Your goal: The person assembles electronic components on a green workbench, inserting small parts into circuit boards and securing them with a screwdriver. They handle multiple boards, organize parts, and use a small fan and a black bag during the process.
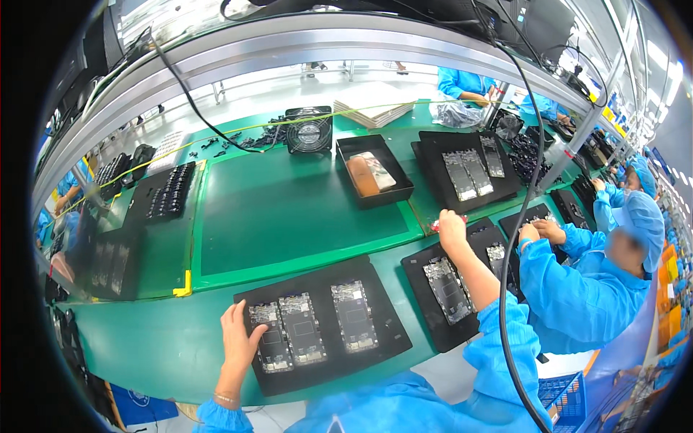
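Observation:
Three long phone-type circuit boards lie on a black mat in front of me: a left board [270, 336], a middle board [303, 328] and a right board [354, 315]. My left hand [239, 338] rests at the left edge of that black mat [382, 310]. Its fingers are apart, and the thumb reaches to the left board. Farther right, my right hand [452, 229] is closed above a second black mat [420, 278]. A small red thing [435, 226] shows at its fingers; its kind is hidden. Below that hand lies another circuit board [447, 290].
A black tray [399, 193] holds an orange-brown piece and a pale one. Beside it, more boards lie on stacked black mats [433, 155]. A fan [309, 131] stands behind. A black cable [509, 310] hangs at the right, near a co-worker [585, 289] in blue.

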`<action>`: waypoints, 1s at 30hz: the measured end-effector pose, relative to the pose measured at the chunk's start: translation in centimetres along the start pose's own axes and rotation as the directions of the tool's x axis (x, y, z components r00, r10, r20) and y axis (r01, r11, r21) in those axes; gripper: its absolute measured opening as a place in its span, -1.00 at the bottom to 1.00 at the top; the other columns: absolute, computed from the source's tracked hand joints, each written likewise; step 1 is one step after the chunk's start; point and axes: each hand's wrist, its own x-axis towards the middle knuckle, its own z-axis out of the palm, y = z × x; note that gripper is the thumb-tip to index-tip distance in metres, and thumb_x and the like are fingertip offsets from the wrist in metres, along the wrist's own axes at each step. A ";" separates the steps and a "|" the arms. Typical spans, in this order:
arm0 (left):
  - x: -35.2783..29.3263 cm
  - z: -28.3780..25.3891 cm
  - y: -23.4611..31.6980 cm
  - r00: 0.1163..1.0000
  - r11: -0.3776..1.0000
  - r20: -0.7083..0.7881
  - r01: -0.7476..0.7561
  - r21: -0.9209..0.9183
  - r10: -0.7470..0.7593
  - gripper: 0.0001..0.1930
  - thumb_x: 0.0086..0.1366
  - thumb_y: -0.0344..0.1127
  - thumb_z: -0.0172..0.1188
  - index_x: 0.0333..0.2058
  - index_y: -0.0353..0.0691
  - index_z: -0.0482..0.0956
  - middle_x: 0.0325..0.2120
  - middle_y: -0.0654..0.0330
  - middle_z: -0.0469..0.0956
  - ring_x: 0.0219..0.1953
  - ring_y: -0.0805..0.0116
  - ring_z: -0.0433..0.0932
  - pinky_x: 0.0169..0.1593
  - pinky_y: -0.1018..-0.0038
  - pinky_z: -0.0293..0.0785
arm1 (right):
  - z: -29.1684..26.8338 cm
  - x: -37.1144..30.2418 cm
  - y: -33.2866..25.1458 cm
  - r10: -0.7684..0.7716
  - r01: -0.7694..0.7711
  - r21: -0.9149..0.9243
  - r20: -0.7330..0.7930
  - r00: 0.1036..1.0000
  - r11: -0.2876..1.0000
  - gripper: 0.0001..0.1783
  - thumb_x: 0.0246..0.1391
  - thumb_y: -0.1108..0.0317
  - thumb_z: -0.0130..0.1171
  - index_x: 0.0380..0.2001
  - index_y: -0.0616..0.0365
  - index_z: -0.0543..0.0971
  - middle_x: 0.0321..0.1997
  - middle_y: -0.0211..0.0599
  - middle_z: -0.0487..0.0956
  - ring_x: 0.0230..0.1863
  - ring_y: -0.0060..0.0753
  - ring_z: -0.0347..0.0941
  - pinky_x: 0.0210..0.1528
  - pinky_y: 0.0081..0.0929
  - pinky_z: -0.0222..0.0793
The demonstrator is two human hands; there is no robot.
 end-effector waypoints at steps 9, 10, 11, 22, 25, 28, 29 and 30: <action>-7.9 -2.8 -2.4 0.798 0.582 0.426 0.602 -0.547 -0.426 -0.45 0.25 -0.34 0.07 0.17 -0.31 0.15 0.05 0.09 0.27 -0.10 0.35 0.37 -0.17 0.49 0.40 | -10.1 -11.6 -9.1 -0.410 0.269 0.486 0.210 0.887 0.832 -0.79 0.09 0.31 -0.01 -0.42 0.28 0.43 -0.44 -0.06 0.51 -0.39 -0.15 0.53 -0.37 -0.33 0.48; -7.2 -2.9 -1.7 0.767 0.518 0.454 0.642 -0.566 -0.454 -0.46 0.27 -0.33 0.05 0.18 -0.30 0.14 0.05 0.10 0.28 -0.13 0.36 0.38 -0.18 0.50 0.39 | -10.6 -13.3 -10.0 -0.435 0.280 0.486 0.241 0.868 0.828 -0.75 0.12 0.27 -0.02 -0.43 0.29 0.43 -0.44 -0.04 0.51 -0.40 -0.12 0.53 -0.40 -0.30 0.49; -7.0 -2.4 -2.4 0.778 0.514 0.425 0.626 -0.586 -0.463 -0.55 0.29 -0.30 0.01 0.12 -0.32 0.23 -0.04 0.15 0.36 -0.22 0.43 0.40 -0.20 0.53 0.39 | -10.5 -14.5 -10.8 -0.409 0.248 0.506 0.235 0.882 0.826 -0.71 0.15 0.23 -0.04 -0.43 0.28 0.43 -0.44 -0.03 0.52 -0.39 -0.12 0.53 -0.39 -0.30 0.48; -6.2 -7.4 2.6 0.750 0.334 0.614 0.661 -0.672 -0.247 -0.69 0.32 -0.29 -0.05 -0.04 -0.34 0.37 -0.22 0.24 0.50 -0.27 0.51 0.45 -0.23 0.53 0.39 | -12.8 -14.5 -5.7 -0.283 -0.368 0.885 0.444 0.850 0.283 -0.42 -0.01 -0.05 0.16 -0.19 0.31 0.46 -0.29 -0.09 0.55 -0.24 -0.30 0.48 -0.18 -0.40 0.37; -4.7 -7.1 8.4 0.765 0.327 0.634 0.632 -0.703 -0.115 -0.66 0.29 -0.25 0.02 -0.03 -0.32 0.36 -0.20 0.26 0.49 -0.27 0.52 0.42 -0.20 0.54 0.38 | -9.8 -13.0 -0.3 -0.136 -0.255 0.879 0.333 0.933 0.404 -0.44 -0.05 -0.07 0.16 -0.22 0.26 0.51 -0.32 -0.11 0.57 -0.25 -0.23 0.50 -0.19 -0.38 0.37; -2.6 -3.3 13.1 0.785 0.270 0.619 0.594 -0.758 0.014 -0.67 0.28 -0.23 0.05 -0.05 -0.28 0.39 -0.15 0.24 0.46 -0.18 0.47 0.43 -0.13 0.48 0.38 | -11.0 -10.1 4.8 -0.023 -0.250 0.812 0.308 0.951 0.528 -0.52 -0.07 0.05 0.14 -0.24 0.28 0.54 -0.29 -0.07 0.57 -0.22 -0.19 0.51 -0.18 -0.36 0.38; -1.4 -1.3 14.5 0.765 0.291 0.644 0.614 -0.734 0.011 -0.68 0.28 -0.21 0.06 -0.07 -0.27 0.40 -0.13 0.24 0.44 -0.13 0.48 0.40 -0.10 0.46 0.36 | -10.7 -9.2 6.8 0.008 -0.274 0.789 0.323 0.946 0.549 -0.55 -0.08 0.09 0.12 -0.28 0.29 0.55 -0.32 -0.07 0.58 -0.24 -0.23 0.51 -0.18 -0.35 0.38; -0.4 0.5 15.4 0.751 0.335 0.658 0.608 -0.720 0.052 -0.65 0.28 -0.20 0.06 -0.06 -0.29 0.37 -0.12 0.21 0.43 -0.11 0.43 0.39 -0.07 0.44 0.35 | -9.8 -8.3 8.6 0.003 -0.264 0.783 0.318 0.948 0.563 -0.55 -0.09 0.09 0.12 -0.28 0.29 0.55 -0.33 -0.07 0.57 -0.26 -0.23 0.51 -0.21 -0.35 0.37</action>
